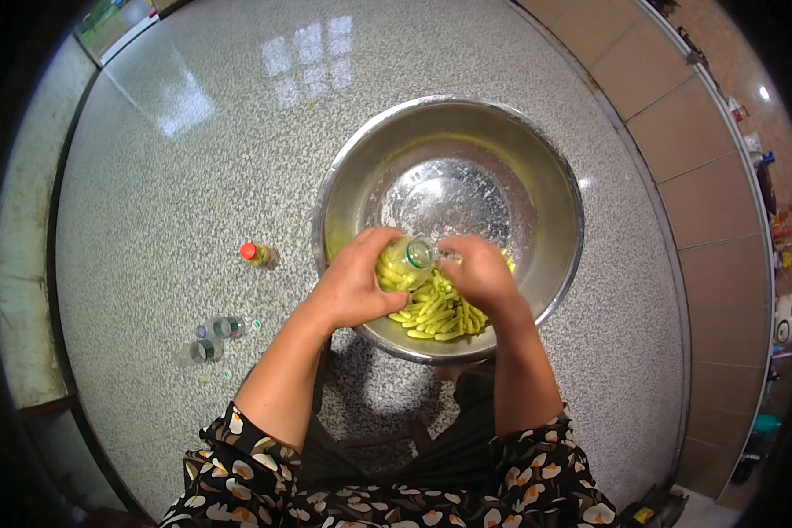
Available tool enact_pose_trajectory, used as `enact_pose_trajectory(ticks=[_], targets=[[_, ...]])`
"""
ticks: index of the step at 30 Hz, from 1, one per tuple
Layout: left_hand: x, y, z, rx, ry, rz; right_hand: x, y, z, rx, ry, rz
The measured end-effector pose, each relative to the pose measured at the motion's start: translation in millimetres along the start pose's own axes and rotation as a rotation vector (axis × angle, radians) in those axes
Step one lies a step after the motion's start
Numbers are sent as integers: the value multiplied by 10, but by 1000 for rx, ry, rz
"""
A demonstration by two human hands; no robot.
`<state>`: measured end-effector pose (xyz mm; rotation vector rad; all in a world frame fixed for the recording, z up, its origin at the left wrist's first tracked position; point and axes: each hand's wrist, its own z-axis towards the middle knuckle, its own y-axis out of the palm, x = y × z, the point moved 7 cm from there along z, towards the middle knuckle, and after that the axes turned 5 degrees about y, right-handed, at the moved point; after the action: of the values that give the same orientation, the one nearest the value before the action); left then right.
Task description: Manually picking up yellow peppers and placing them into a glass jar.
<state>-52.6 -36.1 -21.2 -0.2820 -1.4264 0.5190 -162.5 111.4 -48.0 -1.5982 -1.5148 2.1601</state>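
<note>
A large round stainless steel basin stands before me on the floor. Inside its near side lies a pile of yellow-green pickled peppers or similar slender vegetables. My left hand is wrapped around a clear plastic bottle with a green ring at its neck, its mouth tilted to the right; it holds some of the same vegetables. My right hand is just right of the bottle mouth, over the pile, with curled fingers; whether a piece is between them cannot be seen.
Left of the basin on the speckled floor stands a filled bottle with a red cap. Nearer me, clear plastic bottles lie beside small caps or rings. A tiled ledge bearing assorted items runs along the right.
</note>
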Motion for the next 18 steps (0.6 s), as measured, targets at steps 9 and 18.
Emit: enact_pose_trajectory(ticks=[9, 18], targets=[[-7, -66, -30, 10, -8, 25, 172, 629, -18, -507, 266, -513], [-13, -74, -41, 14, 16, 40, 164, 694, -34, -548, 219, -572]])
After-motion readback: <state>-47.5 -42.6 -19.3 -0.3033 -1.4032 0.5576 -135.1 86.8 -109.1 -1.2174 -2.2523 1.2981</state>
